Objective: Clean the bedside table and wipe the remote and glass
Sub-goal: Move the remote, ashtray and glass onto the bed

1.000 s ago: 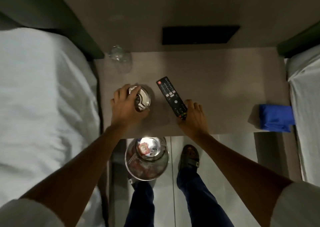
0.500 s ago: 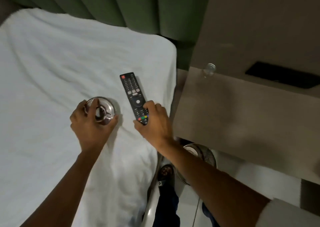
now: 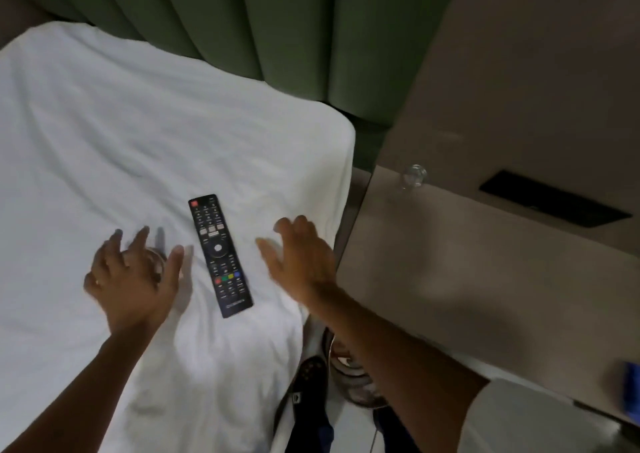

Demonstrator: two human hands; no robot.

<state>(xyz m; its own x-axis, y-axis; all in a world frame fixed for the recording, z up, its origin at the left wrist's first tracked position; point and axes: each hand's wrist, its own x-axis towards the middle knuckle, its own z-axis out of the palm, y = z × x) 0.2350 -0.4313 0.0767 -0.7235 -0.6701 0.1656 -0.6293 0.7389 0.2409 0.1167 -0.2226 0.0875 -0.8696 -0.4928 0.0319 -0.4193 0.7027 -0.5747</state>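
nearby, remote (image 3: 220, 254) flat on bed (image 3: 104, 123); glass (image 3: 413, 176) upright on bedside table (image 3: 485, 279)

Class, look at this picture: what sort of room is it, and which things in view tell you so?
Most likely a bedroom, perhaps in a hotel. A bed with a white sheet stands against a padded green headboard, a bedside table sits beside it, and a TV remote lies on the sheet.

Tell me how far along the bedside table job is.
Done: the remote lies on the white bed, off the bedside table. In hand: nothing; both hands are open, the left hand over a small metal dish on the bed, the right hand beside the remote. Left: the glass stands on the table, the blue cloth lies untouched at its edge; no wiping shows.
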